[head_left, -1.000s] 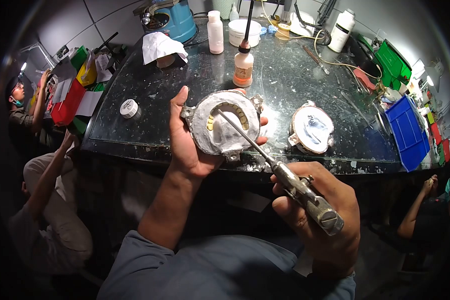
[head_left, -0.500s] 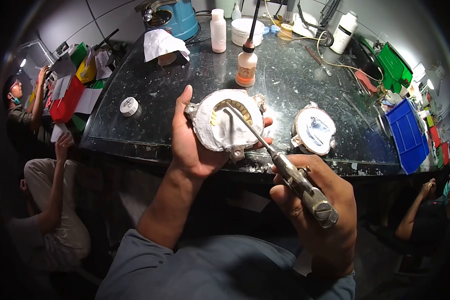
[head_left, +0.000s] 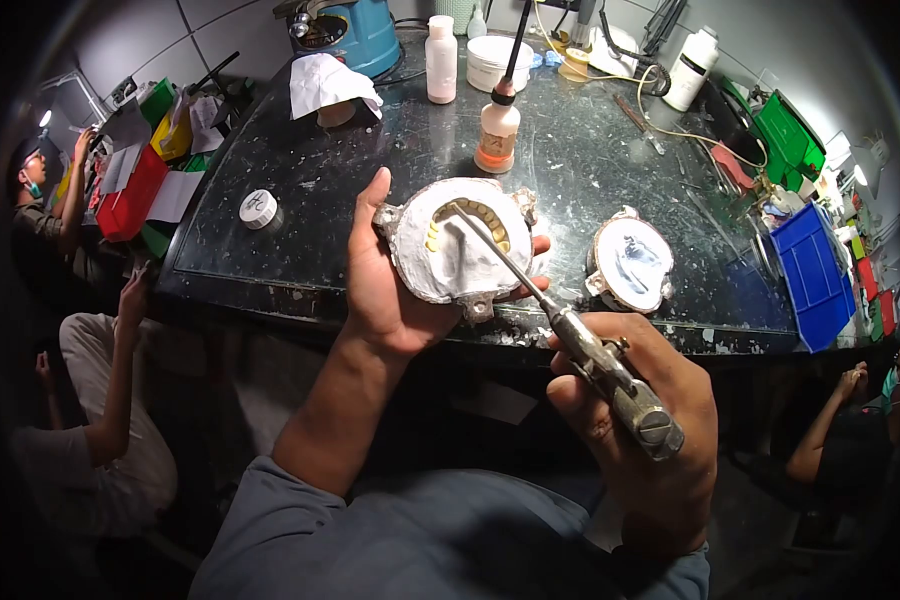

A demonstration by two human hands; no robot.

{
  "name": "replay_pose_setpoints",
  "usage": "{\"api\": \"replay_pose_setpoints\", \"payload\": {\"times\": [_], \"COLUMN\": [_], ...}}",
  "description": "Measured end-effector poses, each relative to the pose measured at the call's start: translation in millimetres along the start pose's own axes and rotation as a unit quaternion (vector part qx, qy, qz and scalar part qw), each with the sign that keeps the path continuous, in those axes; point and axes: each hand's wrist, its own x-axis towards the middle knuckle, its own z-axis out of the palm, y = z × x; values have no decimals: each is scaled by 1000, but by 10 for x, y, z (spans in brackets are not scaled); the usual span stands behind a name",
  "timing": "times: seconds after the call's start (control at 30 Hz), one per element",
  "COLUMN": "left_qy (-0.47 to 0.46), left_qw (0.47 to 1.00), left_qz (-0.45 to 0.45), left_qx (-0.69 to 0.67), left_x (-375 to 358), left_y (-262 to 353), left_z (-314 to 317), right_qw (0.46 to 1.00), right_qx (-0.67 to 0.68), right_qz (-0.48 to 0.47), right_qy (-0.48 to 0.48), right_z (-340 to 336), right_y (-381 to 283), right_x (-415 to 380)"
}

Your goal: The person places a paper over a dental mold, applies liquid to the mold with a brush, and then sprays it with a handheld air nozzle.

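Observation:
A round white plaster mould with a curved row of yellowish teeth lies in my left hand, fingers wrapped beneath it and thumb up along its left side. My right hand grips a metal nozzle tool. Its thin tube slants up and left over the mould, the tip at the front of the tooth row; whether it touches cannot be made out. To the right, a second round mould half with a shiny surface sits on the black bench.
Beyond the mould stand a dropper bottle, a pink bottle and a white tub. A white cap lies left. Blue and green trays are right. People sit at both sides.
The mould and the nozzle tool have shifted very slightly to the right in view. Both hands keep their hold.

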Motion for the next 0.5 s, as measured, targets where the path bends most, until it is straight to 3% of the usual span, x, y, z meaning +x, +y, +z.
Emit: {"api": "replay_pose_setpoints", "payload": {"times": [0.5], "left_qy": [-21], "left_qw": [999], "left_qz": [-9], "left_qx": [-23], "left_x": [-5], "left_y": [2], "left_z": [-16], "right_qw": [1000], "right_qx": [22], "right_qz": [1], "right_qy": [-18], "right_z": [6], "right_y": [0], "right_x": [-20]}}
